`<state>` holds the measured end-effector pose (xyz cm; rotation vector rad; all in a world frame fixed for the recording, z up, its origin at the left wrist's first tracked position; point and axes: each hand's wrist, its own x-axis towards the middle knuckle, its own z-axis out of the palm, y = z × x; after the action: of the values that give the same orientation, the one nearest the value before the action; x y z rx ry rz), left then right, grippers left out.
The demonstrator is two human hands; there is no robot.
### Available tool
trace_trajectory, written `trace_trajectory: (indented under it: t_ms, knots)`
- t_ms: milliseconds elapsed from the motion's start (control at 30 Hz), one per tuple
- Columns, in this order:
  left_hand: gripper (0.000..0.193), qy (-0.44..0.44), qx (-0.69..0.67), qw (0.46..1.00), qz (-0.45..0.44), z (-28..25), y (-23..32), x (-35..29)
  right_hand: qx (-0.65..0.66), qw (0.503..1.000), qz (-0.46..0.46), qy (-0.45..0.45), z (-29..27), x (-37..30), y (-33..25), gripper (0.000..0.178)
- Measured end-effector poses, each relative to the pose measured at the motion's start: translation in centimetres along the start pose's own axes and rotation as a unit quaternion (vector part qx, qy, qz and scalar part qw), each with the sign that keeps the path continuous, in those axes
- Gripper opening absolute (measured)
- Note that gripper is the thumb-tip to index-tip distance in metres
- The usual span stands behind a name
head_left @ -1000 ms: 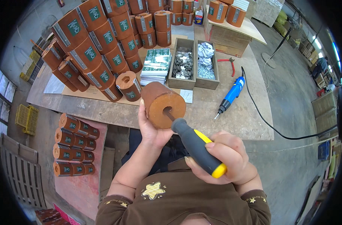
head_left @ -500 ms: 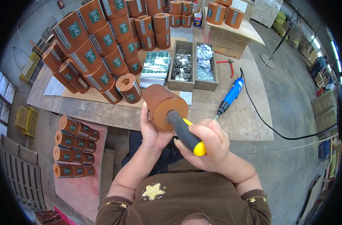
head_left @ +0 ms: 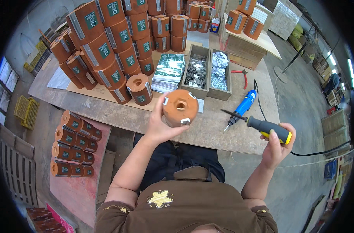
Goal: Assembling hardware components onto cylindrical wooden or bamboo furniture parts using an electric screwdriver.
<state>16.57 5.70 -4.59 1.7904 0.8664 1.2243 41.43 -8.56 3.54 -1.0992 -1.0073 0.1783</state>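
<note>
My left hand [head_left: 158,130] is wrapped round an orange-brown cylinder [head_left: 189,110] and holds it over the front edge of the table. Its end face shows a central hole and small metal clips at the rim. To the right, my right hand [head_left: 277,151] grips a screwdriver [head_left: 264,126] by its dark grey and yellow handle. The shaft points left, apart from the cylinder. Below the screwdriver's level on the table, a blue electric screwdriver [head_left: 244,104] lies near the shaft tip. Another similar cylinder [head_left: 140,91] stands left of my left hand.
Labelled cylinders [head_left: 97,52] are stacked high at left. A pile of green-and-white label sheets [head_left: 169,70] lies beside two wooden boxes [head_left: 194,92] of metal parts. Red pliers [head_left: 244,79] lie behind the power tool. More cylinders [head_left: 82,126] sit on a pink board; a black cable [head_left: 320,154] trails right.
The screwdriver, earlier against the cylinder's end, has come away and moved right with my right hand. My left hand has turned the cylinder, so a face with metal clips now shows.
</note>
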Motion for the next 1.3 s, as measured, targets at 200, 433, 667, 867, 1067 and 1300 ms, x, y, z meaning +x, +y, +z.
trace_trajectory:
  t_ms: [200, 433, 667, 867, 1067, 1300]
  knots:
    - [0.093, -0.069, 0.078, 0.993, 0.06, 1.5, -2.8, -1.4, -0.019, 0.999, 0.006, 0.039, -2.3, 1.0, 2.4, 0.031]
    - [0.09, -0.086, 0.037, 0.994, 0.056, 4.4, -5.3, -3.3, 0.014, 0.985, 0.083, 0.151, -5.0, 2.2, 6.9, 0.026]
    - [0.09, -0.084, 0.042, 0.988, 0.119, 5.5, -6.7, -3.0, 0.226, 0.966, 0.12, 0.041, -5.1, 0.7, 5.0, 0.023]
    - [0.085, -0.075, 0.047, 0.969, 0.231, 5.4, -4.8, -1.9, 0.028, 0.989, -0.085, -0.116, -1.0, 0.9, 0.3, 0.045]
    - [0.08, -0.037, 0.111, 0.945, 0.305, 2.8, -2.7, -0.3, 0.151, 0.981, -0.108, -0.06, -1.3, 2.4, -1.2, 0.035]
    - [0.07, -0.009, 0.225, 0.917, 0.328, 0.3, -1.7, 0.7, -0.122, 0.91, -0.093, -0.385, 4.2, 0.3, 0.5, 0.036]
